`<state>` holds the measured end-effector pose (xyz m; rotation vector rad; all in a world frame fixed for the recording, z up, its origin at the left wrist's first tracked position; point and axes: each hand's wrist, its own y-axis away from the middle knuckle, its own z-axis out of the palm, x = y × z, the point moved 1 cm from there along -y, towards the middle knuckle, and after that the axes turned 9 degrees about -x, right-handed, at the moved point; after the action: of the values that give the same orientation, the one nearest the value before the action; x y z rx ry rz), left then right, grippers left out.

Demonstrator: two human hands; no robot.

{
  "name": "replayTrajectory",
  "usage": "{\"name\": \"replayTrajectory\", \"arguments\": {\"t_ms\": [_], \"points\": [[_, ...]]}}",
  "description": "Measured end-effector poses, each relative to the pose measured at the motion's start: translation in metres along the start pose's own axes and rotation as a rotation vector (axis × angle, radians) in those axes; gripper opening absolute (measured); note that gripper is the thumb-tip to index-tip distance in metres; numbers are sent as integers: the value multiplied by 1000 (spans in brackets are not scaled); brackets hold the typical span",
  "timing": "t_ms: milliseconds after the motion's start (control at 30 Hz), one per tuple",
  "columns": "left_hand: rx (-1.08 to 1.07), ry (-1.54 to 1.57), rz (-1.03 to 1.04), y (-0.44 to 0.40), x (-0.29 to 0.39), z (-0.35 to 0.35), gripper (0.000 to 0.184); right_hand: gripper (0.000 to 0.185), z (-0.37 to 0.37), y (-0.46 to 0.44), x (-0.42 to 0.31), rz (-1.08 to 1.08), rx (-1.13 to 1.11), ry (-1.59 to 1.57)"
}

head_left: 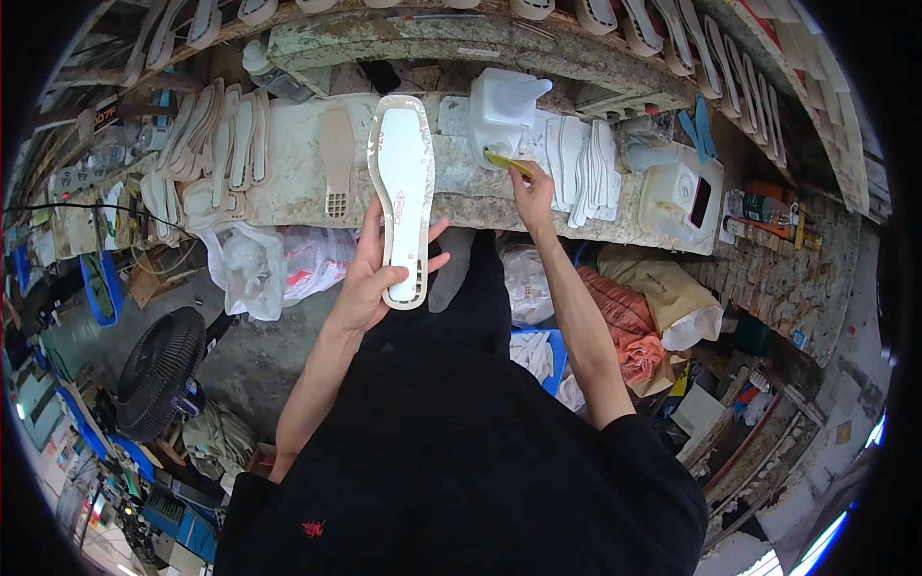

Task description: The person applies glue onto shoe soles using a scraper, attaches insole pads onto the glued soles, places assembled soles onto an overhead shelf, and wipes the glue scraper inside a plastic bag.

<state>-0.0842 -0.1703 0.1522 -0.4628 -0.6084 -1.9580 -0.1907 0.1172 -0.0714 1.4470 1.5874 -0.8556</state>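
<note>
My left hand (370,278) grips the heel end of a sole (401,202) with a white insole sheet on top, thumb on its face, held upright over the bench edge. In my right hand (531,197) is a yellow applicator (507,162), pinched between the fingers, its tip at the opening in the lower side of a white plastic jug (501,115). Right of the jug lie overlapping white insole sheets (581,168). A single beige sole (337,158) rests on the bench, left of the held one.
The worn bench (471,213) spans the view, with piled beige soles (216,144) at left. A cut-open white container (672,197) with a phone (701,203) is at right. Plastic bags (254,269) hang below the front edge; a black fan (161,372) stands lower left.
</note>
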Motion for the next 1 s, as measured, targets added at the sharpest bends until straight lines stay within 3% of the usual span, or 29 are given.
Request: {"name": "replayTrajectory", "arguments": {"t_ms": [133,200,233,300,333,400,533,633,733,767,833,900,967,1000], "points": [[3,15,-27,-2,2,2,113,19,5,3,16,114,-19,-109],[-9,33,-47,-4,2,-2,113,19,12,3,34,381,54,-398],[-21,55,-68,-4,1,-4,113,19,14,4,50,382,60,-398],[-40,63,-97,-7,-4,-10,113,16,18,6,76,781,143,-1434],[-54,67,-118,-10,-6,-15,114,12,12,6,60,864,128,-1452],[-90,97,-141,-14,-9,-23,114,14,-7,10,29,775,65,-1538],[-134,117,-180,-18,-8,-21,116,15,-57,6,-117,430,-106,-1321],[-174,127,-210,-20,-7,-12,116,19,-67,-6,-179,208,-140,-1044],[-211,121,-204,-19,-6,-2,116,19,-70,-16,-223,43,-100,-231],[-224,131,-212,-18,-5,1,116,19,-76,-16,-231,39,-99,-232],[-235,132,-210,-19,0,3,115,18,-85,-19,-246,-222,-191,-48],[-255,133,-221,-15,2,5,116,12,-88,-23,-254,-280,-85,51],[-259,128,-214,-16,4,6,116,18,-89,-26,-262,-599,21,254],[-263,128,-207,-16,6,8,116,30,-89,-23,-265,-701,-38,319]]}}
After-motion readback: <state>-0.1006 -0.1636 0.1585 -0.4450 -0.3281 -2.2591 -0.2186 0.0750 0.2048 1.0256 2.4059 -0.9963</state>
